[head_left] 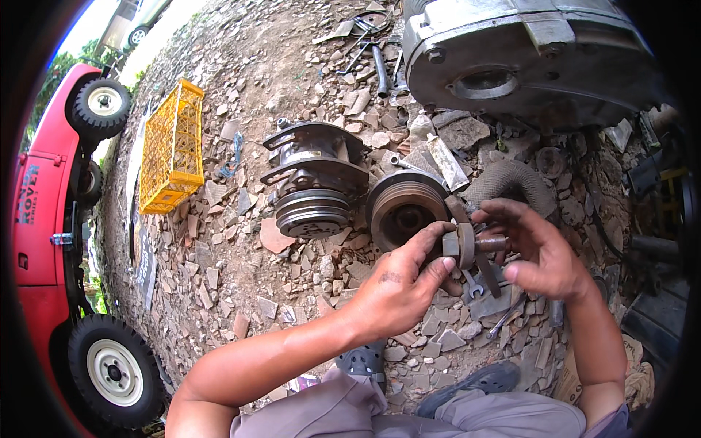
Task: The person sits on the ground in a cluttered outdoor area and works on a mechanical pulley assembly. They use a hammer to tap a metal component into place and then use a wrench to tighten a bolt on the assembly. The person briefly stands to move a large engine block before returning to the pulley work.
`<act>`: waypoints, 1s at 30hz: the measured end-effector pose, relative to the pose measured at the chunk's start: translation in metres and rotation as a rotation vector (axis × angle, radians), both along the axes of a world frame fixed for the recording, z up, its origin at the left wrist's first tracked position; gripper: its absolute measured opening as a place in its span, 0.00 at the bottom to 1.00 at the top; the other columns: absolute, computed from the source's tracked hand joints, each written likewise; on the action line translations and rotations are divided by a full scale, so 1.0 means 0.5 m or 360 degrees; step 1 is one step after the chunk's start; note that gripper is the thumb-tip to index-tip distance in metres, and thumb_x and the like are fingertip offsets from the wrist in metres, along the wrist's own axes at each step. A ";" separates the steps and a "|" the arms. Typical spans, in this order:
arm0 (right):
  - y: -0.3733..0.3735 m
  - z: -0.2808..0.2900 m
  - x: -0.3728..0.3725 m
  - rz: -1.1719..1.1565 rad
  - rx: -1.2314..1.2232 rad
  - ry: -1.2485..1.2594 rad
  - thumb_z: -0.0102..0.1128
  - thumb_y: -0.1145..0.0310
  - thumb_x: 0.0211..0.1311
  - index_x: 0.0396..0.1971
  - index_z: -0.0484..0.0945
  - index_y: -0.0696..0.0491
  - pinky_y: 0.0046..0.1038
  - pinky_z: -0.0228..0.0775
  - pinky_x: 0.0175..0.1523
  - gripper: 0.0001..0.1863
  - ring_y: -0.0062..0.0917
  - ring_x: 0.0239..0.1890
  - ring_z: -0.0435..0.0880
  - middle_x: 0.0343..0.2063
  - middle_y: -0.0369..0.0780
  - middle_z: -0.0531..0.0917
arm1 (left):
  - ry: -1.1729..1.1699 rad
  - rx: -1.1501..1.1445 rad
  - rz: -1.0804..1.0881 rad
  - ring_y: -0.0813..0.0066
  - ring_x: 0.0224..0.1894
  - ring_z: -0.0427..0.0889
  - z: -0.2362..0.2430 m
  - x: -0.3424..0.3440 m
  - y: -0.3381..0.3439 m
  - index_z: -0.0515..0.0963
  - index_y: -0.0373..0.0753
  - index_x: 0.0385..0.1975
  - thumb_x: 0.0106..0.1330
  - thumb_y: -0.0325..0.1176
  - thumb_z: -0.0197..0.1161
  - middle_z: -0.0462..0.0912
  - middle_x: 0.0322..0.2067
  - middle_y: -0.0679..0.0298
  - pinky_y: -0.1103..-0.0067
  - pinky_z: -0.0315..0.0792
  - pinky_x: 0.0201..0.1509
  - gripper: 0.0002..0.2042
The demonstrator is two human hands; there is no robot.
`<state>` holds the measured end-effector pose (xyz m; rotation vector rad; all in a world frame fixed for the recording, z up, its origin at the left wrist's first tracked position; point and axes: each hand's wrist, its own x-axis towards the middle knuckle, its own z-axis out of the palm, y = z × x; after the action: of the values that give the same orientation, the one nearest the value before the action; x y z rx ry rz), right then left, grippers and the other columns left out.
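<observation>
A large rusty bolt (pixel 491 243) with a thick washer (pixel 465 245) behind its hex head is held above the rubble. My left hand (pixel 401 281) pinches it at the head between thumb and fingers. Around the threaded end curves my right hand (pixel 544 252), its thumb and fingers apart; whether a far finger touches the thread is hidden. Just beyond my left fingers lies a rusty grooved pulley (pixel 387 219). Below the bolt, an open-ended wrench (pixel 475 287) rests partly hidden. An air-conditioning compressor (pixel 314 171) with a pulley and bracket plates sits further left.
A big metal engine casing (pixel 504 44) stands at the upper right, with a ribbed hose (pixel 515 181) below it. Loose tools (pixel 380 69) lie at the far side. A yellow crate (pixel 173 150) and a red vehicle (pixel 51 212) are at left. Broken tiles (pixel 241 292) cover the ground.
</observation>
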<state>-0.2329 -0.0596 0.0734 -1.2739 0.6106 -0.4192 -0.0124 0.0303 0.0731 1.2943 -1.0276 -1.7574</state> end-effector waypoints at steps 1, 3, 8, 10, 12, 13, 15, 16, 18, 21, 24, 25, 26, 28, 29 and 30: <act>0.007 0.001 0.006 0.0076 -0.0437 0.0193 0.66 0.71 0.50 0.63 0.63 0.52 0.27 0.69 0.52 0.38 0.25 0.55 0.74 0.56 0.40 0.72 | -0.0122 -0.0070 0.0003 0.74 0.45 0.81 0.004 -0.003 -0.001 0.54 0.25 0.63 0.72 0.31 0.51 0.74 0.52 0.52 0.77 0.72 0.54 0.25; 0.023 -0.010 0.023 0.0023 -0.0925 0.0416 0.72 0.69 0.47 0.62 0.63 0.53 0.30 0.70 0.55 0.40 0.24 0.55 0.74 0.56 0.41 0.72 | -0.0361 -0.0208 0.0008 0.74 0.44 0.80 0.020 -0.008 -0.003 0.57 0.25 0.62 0.72 0.32 0.53 0.74 0.52 0.51 0.77 0.73 0.54 0.24; 0.028 -0.023 0.016 -0.0140 -0.0219 0.0097 0.73 0.68 0.48 0.60 0.63 0.56 0.29 0.69 0.57 0.38 0.24 0.53 0.75 0.53 0.40 0.73 | -0.0422 -0.0163 -0.0075 0.74 0.46 0.79 0.041 -0.005 -0.007 0.63 0.28 0.60 0.69 0.34 0.59 0.75 0.51 0.52 0.78 0.75 0.49 0.24; 0.024 -0.028 0.014 -0.0144 -0.0021 -0.0006 0.72 0.69 0.49 0.60 0.63 0.57 0.28 0.69 0.56 0.37 0.24 0.52 0.76 0.52 0.40 0.74 | -0.0541 -0.0302 -0.0081 0.74 0.46 0.79 0.047 -0.002 -0.010 0.67 0.29 0.57 0.67 0.35 0.61 0.76 0.48 0.54 0.78 0.75 0.47 0.23; 0.017 -0.032 0.012 -0.0131 0.0084 -0.0042 0.71 0.69 0.49 0.60 0.63 0.58 0.28 0.69 0.57 0.38 0.24 0.52 0.76 0.50 0.40 0.75 | -0.0766 -0.0538 -0.0104 0.73 0.46 0.79 0.052 0.000 -0.014 0.70 0.29 0.55 0.66 0.36 0.63 0.76 0.45 0.55 0.78 0.75 0.46 0.22; 0.017 -0.034 0.011 -0.0128 0.0194 -0.0078 0.71 0.69 0.49 0.60 0.63 0.58 0.29 0.69 0.57 0.38 0.24 0.52 0.76 0.50 0.40 0.75 | -0.0741 -0.0519 -0.0073 0.73 0.45 0.79 0.049 0.000 -0.014 0.70 0.29 0.54 0.65 0.35 0.63 0.76 0.44 0.56 0.78 0.75 0.46 0.22; 0.016 -0.040 0.010 -0.0125 0.0415 -0.0152 0.70 0.68 0.49 0.60 0.63 0.58 0.29 0.68 0.57 0.37 0.24 0.51 0.76 0.49 0.40 0.76 | -0.0692 -0.0482 -0.0014 0.71 0.43 0.79 0.041 -0.002 -0.014 0.72 0.29 0.53 0.65 0.35 0.64 0.76 0.42 0.56 0.79 0.75 0.46 0.21; 0.015 -0.041 0.009 -0.0108 0.0441 -0.0158 0.70 0.68 0.49 0.60 0.63 0.58 0.29 0.68 0.57 0.37 0.24 0.52 0.76 0.49 0.40 0.76 | -0.0713 -0.0472 -0.0033 0.72 0.44 0.79 0.042 -0.001 -0.014 0.72 0.29 0.53 0.64 0.35 0.64 0.76 0.42 0.56 0.79 0.75 0.46 0.22; 0.013 -0.043 0.007 -0.0072 0.0491 -0.0174 0.70 0.67 0.49 0.60 0.64 0.58 0.29 0.68 0.58 0.37 0.24 0.52 0.76 0.49 0.40 0.76 | -0.0759 -0.0455 -0.0071 0.73 0.45 0.79 0.049 0.000 -0.015 0.71 0.28 0.53 0.64 0.35 0.65 0.76 0.43 0.56 0.78 0.75 0.48 0.22; 0.013 -0.041 0.008 -0.0079 0.0500 -0.0181 0.69 0.67 0.50 0.59 0.65 0.58 0.29 0.67 0.58 0.36 0.24 0.52 0.76 0.50 0.40 0.76 | -0.0539 -0.0376 0.0045 0.74 0.46 0.78 0.040 -0.002 -0.015 0.71 0.28 0.54 0.64 0.35 0.65 0.78 0.45 0.55 0.78 0.75 0.49 0.22; 0.015 -0.040 0.011 -0.0120 0.0471 -0.0165 0.71 0.68 0.49 0.58 0.66 0.57 0.29 0.68 0.58 0.35 0.24 0.52 0.76 0.50 0.39 0.76 | -0.0299 -0.0300 0.0126 0.76 0.47 0.78 0.021 -0.004 -0.014 0.70 0.29 0.54 0.65 0.37 0.64 0.79 0.45 0.55 0.79 0.75 0.48 0.23; 0.015 -0.038 0.014 -0.0115 0.0290 -0.0066 0.72 0.69 0.48 0.58 0.66 0.57 0.28 0.68 0.58 0.35 0.23 0.52 0.76 0.50 0.38 0.76 | -0.0318 -0.0253 0.0105 0.76 0.46 0.78 0.022 -0.003 -0.015 0.70 0.29 0.55 0.65 0.37 0.64 0.79 0.45 0.56 0.79 0.75 0.47 0.23; 0.016 -0.033 0.019 -0.0111 0.0108 0.0033 0.73 0.69 0.48 0.57 0.67 0.56 0.28 0.68 0.58 0.36 0.23 0.52 0.75 0.50 0.38 0.75 | -0.0337 -0.0206 0.0083 0.77 0.46 0.78 0.026 -0.001 -0.015 0.70 0.29 0.55 0.66 0.38 0.63 0.80 0.44 0.56 0.80 0.74 0.47 0.24; 0.025 -0.011 0.034 -0.0168 0.0005 0.0191 0.76 0.71 0.45 0.54 0.69 0.56 0.27 0.69 0.57 0.35 0.23 0.52 0.75 0.48 0.38 0.76 | -0.0266 -0.0065 0.0085 0.78 0.44 0.78 0.029 0.003 -0.014 0.70 0.30 0.56 0.67 0.40 0.62 0.80 0.43 0.58 0.82 0.74 0.46 0.24; 0.026 -0.013 0.034 -0.0161 -0.0140 0.0204 0.76 0.70 0.45 0.54 0.70 0.56 0.27 0.70 0.57 0.34 0.23 0.52 0.75 0.48 0.39 0.76 | -0.0177 0.0030 0.0110 0.80 0.43 0.78 0.028 0.004 -0.011 0.70 0.30 0.57 0.67 0.40 0.61 0.81 0.42 0.59 0.83 0.73 0.45 0.24; 0.027 -0.017 0.034 -0.0155 -0.0289 0.0216 0.76 0.70 0.45 0.53 0.71 0.56 0.27 0.70 0.56 0.33 0.24 0.52 0.76 0.48 0.40 0.76 | -0.0088 0.0122 0.0134 0.81 0.42 0.78 0.027 0.006 -0.010 0.70 0.30 0.57 0.67 0.41 0.61 0.81 0.42 0.60 0.84 0.73 0.44 0.24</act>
<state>-0.2160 -0.0463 0.0650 -1.4580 0.7655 -0.4798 -0.0096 0.0251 0.0867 1.4201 -0.9304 -1.7209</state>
